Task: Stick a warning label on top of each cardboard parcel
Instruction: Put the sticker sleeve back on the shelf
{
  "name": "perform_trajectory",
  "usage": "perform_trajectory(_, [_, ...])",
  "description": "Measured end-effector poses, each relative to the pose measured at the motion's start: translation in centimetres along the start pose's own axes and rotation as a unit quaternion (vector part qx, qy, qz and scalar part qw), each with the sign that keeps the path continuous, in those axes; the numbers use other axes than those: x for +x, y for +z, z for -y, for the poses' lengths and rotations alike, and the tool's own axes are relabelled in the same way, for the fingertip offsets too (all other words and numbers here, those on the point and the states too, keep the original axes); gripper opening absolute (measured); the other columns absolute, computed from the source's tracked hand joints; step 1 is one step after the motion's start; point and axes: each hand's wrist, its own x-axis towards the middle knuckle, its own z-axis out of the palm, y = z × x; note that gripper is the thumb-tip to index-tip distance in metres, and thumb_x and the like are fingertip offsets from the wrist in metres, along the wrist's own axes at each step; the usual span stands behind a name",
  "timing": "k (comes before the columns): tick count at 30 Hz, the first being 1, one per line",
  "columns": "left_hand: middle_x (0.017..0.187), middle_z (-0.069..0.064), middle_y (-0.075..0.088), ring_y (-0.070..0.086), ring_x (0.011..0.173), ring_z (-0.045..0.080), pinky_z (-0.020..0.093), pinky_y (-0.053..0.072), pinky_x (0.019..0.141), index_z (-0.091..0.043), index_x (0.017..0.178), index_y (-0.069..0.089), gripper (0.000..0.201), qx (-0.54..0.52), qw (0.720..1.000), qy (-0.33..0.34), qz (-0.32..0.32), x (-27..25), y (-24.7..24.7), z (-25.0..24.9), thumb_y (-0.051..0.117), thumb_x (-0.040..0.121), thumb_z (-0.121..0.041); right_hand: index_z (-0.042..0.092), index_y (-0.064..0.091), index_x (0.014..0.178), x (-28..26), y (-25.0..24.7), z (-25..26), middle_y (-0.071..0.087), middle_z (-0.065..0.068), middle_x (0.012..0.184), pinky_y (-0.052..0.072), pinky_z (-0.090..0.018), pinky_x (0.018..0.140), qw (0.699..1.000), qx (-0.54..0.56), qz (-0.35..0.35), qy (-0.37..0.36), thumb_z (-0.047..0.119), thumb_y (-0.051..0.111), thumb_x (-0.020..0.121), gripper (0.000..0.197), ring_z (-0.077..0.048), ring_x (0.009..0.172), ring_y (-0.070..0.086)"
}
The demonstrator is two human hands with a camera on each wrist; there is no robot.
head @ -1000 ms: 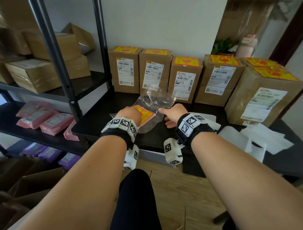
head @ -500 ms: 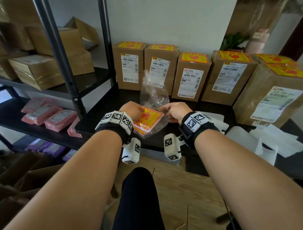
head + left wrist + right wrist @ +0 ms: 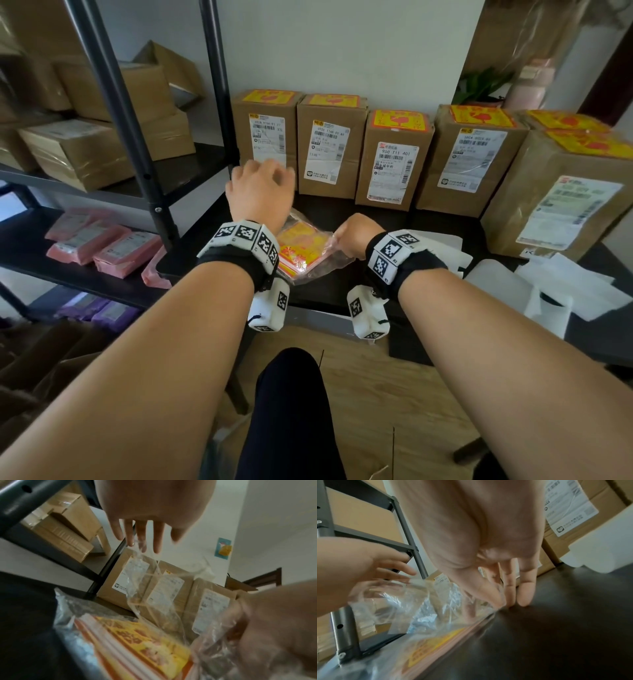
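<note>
The left hand (image 3: 257,194) hovers above the dark table (image 3: 442,226), fingers spread and loose, gripping nothing. At its five o'clock lies the clear bag (image 3: 310,251) of yellow warning labels (image 3: 298,247) — the right hand (image 3: 354,233) pinches the bag's edge at three o'clock. Six cardboard parcels (image 3: 387,171) stand along the twelve o'clock side — each topped with a yellow label.

Parcels (image 3: 330,150) stood in a row at the table's (image 3: 428,219) back; the label bag (image 3: 305,253) lay before them, shelves (image 3: 113,274) to the left.
</note>
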Motion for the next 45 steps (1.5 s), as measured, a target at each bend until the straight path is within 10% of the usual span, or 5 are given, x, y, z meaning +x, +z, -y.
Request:
perform_trajectory(8, [0.119,0.008,0.059,0.046,0.122,0.028,0.047,0.028,0.107,-0.012,0.114,0.060,0.027,0.281,0.911,-0.043,0.298,-1.6,2.5,0.7,0.046,0.093,-0.024,0.000,0.061,0.127,-1.0,-1.2,0.6,0.061,-0.016,0.128,0.047,-0.031,0.095,1.000,0.029,-0.007,-0.006,0.010,0.051,0.098,0.032,-0.030,0.117,0.059])
perform_trajectory(16, [0.126,0.010,0.052,0.054,0.115,0.032,0.045,0.049,0.095,-0.012,0.134,0.047,0.043,0.231,0.901,-0.023,0.367,-2.4,3.0,1.2,0.050,0.095,-0.029,0.003,0.061,0.085,-0.3,-0.3,1.6,0.055,-0.005,0.076,0.043,-0.023,0.061,0.998,0.052,0.029,-0.018,0.022,0.054,0.098,0.024,-0.018,0.069,0.054])
perform_trajectory(31, [0.147,0.020,0.038,0.045,0.130,0.036,0.046,0.044,0.104,-0.010,0.152,0.015,0.108,-0.119,0.940,-0.266,0.180,-2.1,2.4,2.3,0.074,0.074,-0.055,-0.001,0.055,0.128,0.0,-1.4,0.3,0.057,-0.020,0.133,0.051,-0.042,0.099,0.931,0.362,-0.042,-0.008,0.005,0.049,0.097,0.033,-0.033,0.120,0.059])
perform_trajectory(39, [0.093,0.012,0.072,0.069,0.091,0.028,0.044,0.056,0.088,-0.017,0.076,0.065,0.012,-0.344,0.893,-0.256,0.139,-0.7,1.4,-0.1,0.071,0.085,-0.014,0.010,0.052,0.095,-1.6,-2.2,-0.8,0.066,-0.014,0.107,0.057,-0.047,0.088,0.895,0.441,-0.056,-0.015,0.009,0.070,0.087,0.020,-0.031,0.100,0.069])
perform_trajectory(45, [0.082,0.001,0.057,0.060,0.082,0.021,0.042,0.053,0.094,-0.013,0.097,0.057,0.013,-0.448,0.827,-0.280,0.193,0.1,2.4,-1.4,0.049,0.096,-0.003,0.015,0.058,0.120,-1.6,-2.6,-1.6,0.073,-0.005,0.106,0.058,-0.041,0.087,0.864,0.498,-0.062,-0.040,0.061,0.057,0.087,0.057,-0.019,0.094,0.072])
